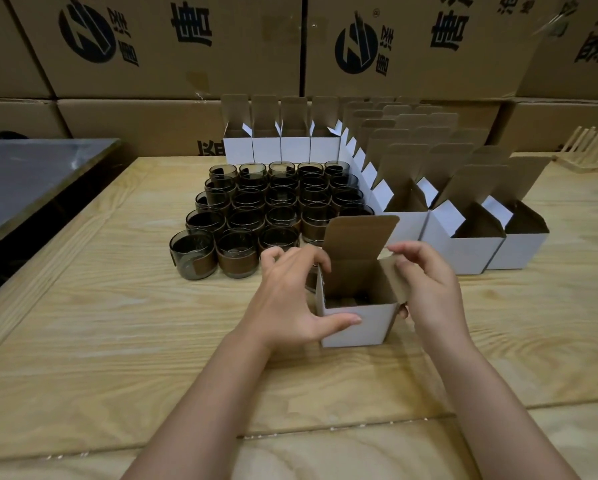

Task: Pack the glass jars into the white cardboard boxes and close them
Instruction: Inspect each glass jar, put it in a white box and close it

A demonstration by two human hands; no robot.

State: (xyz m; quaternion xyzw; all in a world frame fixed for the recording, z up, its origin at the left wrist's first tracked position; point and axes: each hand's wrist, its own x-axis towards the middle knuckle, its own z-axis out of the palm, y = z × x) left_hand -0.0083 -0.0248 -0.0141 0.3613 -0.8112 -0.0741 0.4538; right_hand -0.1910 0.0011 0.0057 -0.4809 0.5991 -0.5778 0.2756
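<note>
Starting far left with a dark grey panel (31, 178) beside the wooden surface (117, 341). Moving on to glass jars (249, 202) standing upright in close rows, brown bands round them, touching one another. Just right of the nearest jars, left hand (287, 299) gripping a white box (370, 327): thumb laid along its front wall, fingers curled over its left top edge. Box upright on the surface, lid flap raised at the back, inside too dim to tell. Right hand (429, 289) pinching the box's right side flap between thumb and fingers. Further right and behind, open white boxes (470, 252) in rows, lids up. Behind everything, stacked brown cartons (173, 64); far right, a pale wooden rack (588, 147).
</note>
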